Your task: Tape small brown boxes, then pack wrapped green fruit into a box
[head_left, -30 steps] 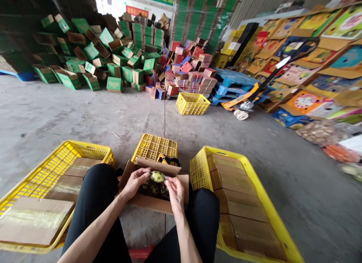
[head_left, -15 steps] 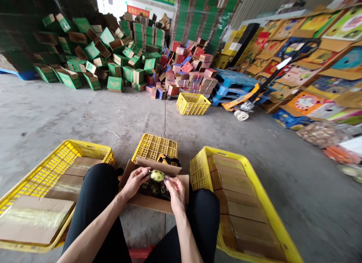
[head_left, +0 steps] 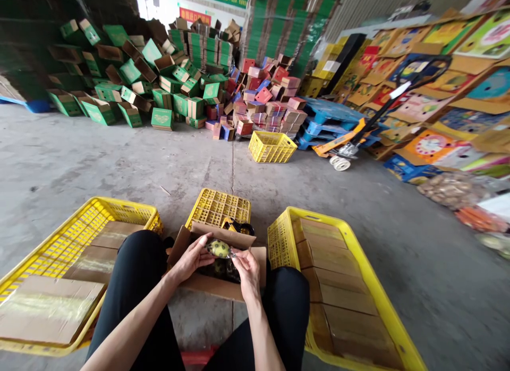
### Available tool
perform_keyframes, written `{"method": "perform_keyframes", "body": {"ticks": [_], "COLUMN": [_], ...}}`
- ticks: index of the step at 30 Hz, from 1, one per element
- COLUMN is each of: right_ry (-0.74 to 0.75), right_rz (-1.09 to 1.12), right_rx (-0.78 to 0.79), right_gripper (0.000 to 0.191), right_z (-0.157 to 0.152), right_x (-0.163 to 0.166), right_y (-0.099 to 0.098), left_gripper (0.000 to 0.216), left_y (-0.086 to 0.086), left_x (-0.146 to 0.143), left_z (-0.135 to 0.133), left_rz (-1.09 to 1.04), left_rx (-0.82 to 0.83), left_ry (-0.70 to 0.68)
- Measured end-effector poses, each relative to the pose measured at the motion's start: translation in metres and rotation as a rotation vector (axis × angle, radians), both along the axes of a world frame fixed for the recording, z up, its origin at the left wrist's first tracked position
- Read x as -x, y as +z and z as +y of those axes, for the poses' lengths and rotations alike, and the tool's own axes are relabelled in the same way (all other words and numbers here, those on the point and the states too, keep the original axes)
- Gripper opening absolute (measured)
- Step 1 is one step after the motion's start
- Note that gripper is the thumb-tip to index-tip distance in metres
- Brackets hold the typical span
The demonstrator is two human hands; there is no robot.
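Note:
A yellowish-green, fruit-like oval [head_left: 219, 248] in clear wrapping with dark spots is held just above an open cardboard box [head_left: 217, 287]. My left hand [head_left: 194, 259] grips its left end, thumb on top and fingers beneath. The fingertips of my right hand [head_left: 246, 267] pinch the wrapping at its right end. Inside the box, between my knees, lie more dark-spotted wrapped pieces [head_left: 229, 270], partly hidden by my hands. Behind the box, a yellow and black tool, which looks like a tape dispenser [head_left: 238, 226], rests by an upturned yellow crate [head_left: 219, 206].
A yellow crate [head_left: 153, 214] with flat cardboard boxes stands at my left; another yellow crate [head_left: 287, 214] packed with closed boxes stands at my right. Farther off are a yellow crate [head_left: 272, 148], a pallet jack [head_left: 354, 140], blue pallets [head_left: 330, 113] and heaped green cartons [head_left: 161, 118].
The wrapped oval has shifted slightly left and tilted, its right end lower. My left hand has turned and now reaches further under it. My right hand stays almost in place.

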State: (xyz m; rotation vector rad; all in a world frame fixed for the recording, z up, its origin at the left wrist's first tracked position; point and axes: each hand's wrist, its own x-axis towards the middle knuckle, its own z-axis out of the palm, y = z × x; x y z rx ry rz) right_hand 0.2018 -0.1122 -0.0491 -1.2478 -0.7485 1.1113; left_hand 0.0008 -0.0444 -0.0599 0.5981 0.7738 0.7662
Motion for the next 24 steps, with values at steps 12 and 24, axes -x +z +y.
{"method": "perform_keyframes", "body": {"ticks": [12, 24], "right_ry": [-0.075, -0.051], "right_rz": [-0.166, 0.068], "right_rx": [-0.016, 0.105], "right_gripper": [0.038, 0.075], "right_z": [0.002, 0.001], "right_x": [0.0, 0.002], "right_y": [0.004, -0.005], "left_gripper": [0.062, 0.089], "left_y": [-0.011, 0.001], "left_x": [-0.001, -0.002], "left_z": [0.001, -0.002], "left_rz": [0.002, -0.11], "left_rx": [-0.163, -0.13], "left_ry": [0.081, 0.036]}}
